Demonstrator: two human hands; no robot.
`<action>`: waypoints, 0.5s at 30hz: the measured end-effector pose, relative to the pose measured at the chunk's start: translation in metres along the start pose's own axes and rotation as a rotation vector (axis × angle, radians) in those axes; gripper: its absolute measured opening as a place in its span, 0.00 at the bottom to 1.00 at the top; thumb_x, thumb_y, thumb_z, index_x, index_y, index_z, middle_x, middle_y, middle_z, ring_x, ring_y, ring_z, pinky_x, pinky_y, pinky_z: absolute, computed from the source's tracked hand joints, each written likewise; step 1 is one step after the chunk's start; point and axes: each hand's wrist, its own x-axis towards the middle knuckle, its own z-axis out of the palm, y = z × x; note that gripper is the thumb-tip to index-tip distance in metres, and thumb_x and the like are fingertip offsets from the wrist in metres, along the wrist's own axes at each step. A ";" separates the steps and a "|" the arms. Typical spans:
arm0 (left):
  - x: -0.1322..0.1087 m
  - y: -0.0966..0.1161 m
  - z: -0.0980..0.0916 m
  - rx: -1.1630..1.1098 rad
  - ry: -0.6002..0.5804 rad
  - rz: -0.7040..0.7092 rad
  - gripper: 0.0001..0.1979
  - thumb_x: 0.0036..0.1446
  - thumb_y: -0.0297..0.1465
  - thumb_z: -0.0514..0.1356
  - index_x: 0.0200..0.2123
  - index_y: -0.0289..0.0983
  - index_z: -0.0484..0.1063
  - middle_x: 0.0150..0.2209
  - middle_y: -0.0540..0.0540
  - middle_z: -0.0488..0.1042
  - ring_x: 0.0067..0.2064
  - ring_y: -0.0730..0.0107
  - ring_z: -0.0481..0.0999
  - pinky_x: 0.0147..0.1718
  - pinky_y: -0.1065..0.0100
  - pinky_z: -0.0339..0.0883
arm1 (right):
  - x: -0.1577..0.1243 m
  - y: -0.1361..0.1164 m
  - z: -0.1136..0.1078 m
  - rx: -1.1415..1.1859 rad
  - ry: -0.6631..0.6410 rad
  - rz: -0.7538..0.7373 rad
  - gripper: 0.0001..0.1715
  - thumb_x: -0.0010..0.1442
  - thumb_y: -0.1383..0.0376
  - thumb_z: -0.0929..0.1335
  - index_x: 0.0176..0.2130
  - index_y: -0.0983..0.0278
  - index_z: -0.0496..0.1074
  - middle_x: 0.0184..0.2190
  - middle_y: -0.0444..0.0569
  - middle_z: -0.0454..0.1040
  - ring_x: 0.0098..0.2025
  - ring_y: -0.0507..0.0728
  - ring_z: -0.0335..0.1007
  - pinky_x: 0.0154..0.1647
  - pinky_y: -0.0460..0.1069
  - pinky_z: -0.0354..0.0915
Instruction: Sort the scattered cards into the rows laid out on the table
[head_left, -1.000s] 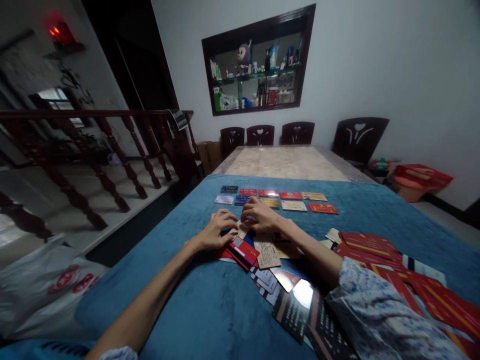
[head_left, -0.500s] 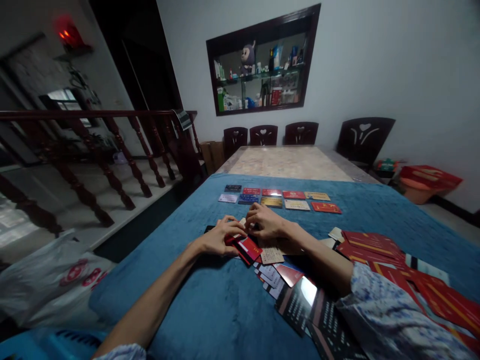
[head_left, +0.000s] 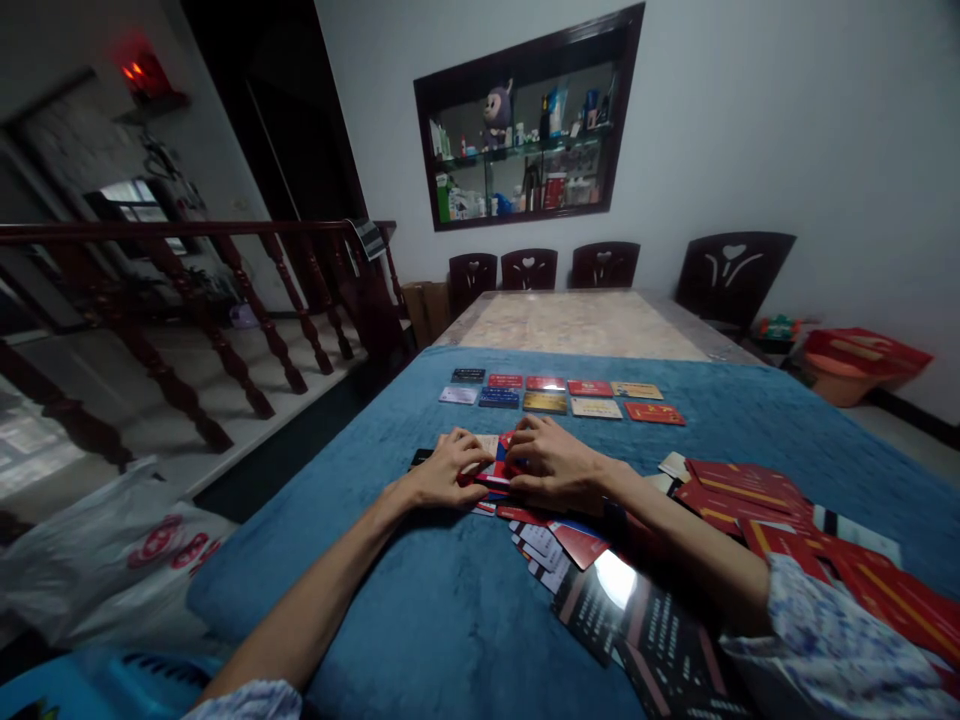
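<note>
Both of my hands rest on a loose pile of cards [head_left: 555,545] in the middle of the blue cloth [head_left: 420,610]. My left hand [head_left: 442,472] curls its fingers over the pile's left edge. My right hand [head_left: 555,462] presses on the pile's top, fingers bent round the cards. Between the two hands a red and white card [head_left: 496,468] shows. Beyond the hands lie two neat rows of cards [head_left: 559,396]. More red cards [head_left: 750,490] spread out at the right.
A bare marble tabletop [head_left: 577,325] continues past the cloth, with dark chairs [head_left: 731,270] round it. A wooden stair railing [head_left: 172,300] runs on the left. A white plastic bag [head_left: 105,550] lies at the lower left, and a red box [head_left: 862,355] on the floor at the right.
Both hands have drawn the scattered cards together into a tighter heap. The tan card near the right hand is now covered.
</note>
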 end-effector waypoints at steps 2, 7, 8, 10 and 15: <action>0.000 -0.001 0.002 0.007 0.026 -0.003 0.16 0.56 0.36 0.64 0.48 0.40 0.74 0.47 0.43 0.71 0.52 0.56 0.63 0.53 0.55 0.57 | -0.001 -0.004 -0.001 -0.004 -0.020 0.006 0.17 0.61 0.52 0.68 0.38 0.62 0.78 0.40 0.53 0.76 0.48 0.63 0.60 0.47 0.57 0.54; 0.001 -0.001 0.004 0.005 0.053 0.024 0.14 0.56 0.34 0.63 0.47 0.40 0.73 0.49 0.44 0.72 0.53 0.57 0.63 0.54 0.55 0.57 | -0.001 -0.005 -0.002 -0.014 -0.054 0.039 0.20 0.58 0.50 0.71 0.42 0.62 0.78 0.42 0.53 0.75 0.47 0.63 0.60 0.46 0.57 0.55; 0.001 0.000 0.004 0.005 0.054 0.027 0.14 0.56 0.34 0.63 0.46 0.39 0.73 0.49 0.44 0.72 0.53 0.57 0.63 0.54 0.55 0.57 | -0.001 -0.004 -0.002 -0.017 -0.055 0.045 0.20 0.57 0.50 0.71 0.42 0.62 0.77 0.43 0.53 0.75 0.47 0.63 0.60 0.46 0.57 0.55; 0.001 0.000 0.003 0.009 0.054 0.031 0.13 0.57 0.34 0.63 0.45 0.38 0.73 0.48 0.43 0.72 0.52 0.58 0.64 0.54 0.55 0.57 | -0.001 -0.002 0.000 -0.020 -0.056 0.053 0.19 0.56 0.52 0.71 0.42 0.62 0.77 0.43 0.53 0.75 0.47 0.63 0.60 0.45 0.56 0.55; 0.000 0.000 0.002 0.019 0.072 0.064 0.08 0.58 0.33 0.62 0.40 0.38 0.75 0.44 0.44 0.72 0.49 0.61 0.66 0.52 0.58 0.59 | -0.001 0.001 0.005 -0.011 -0.022 0.041 0.16 0.56 0.57 0.71 0.42 0.62 0.77 0.42 0.53 0.74 0.46 0.61 0.60 0.45 0.56 0.55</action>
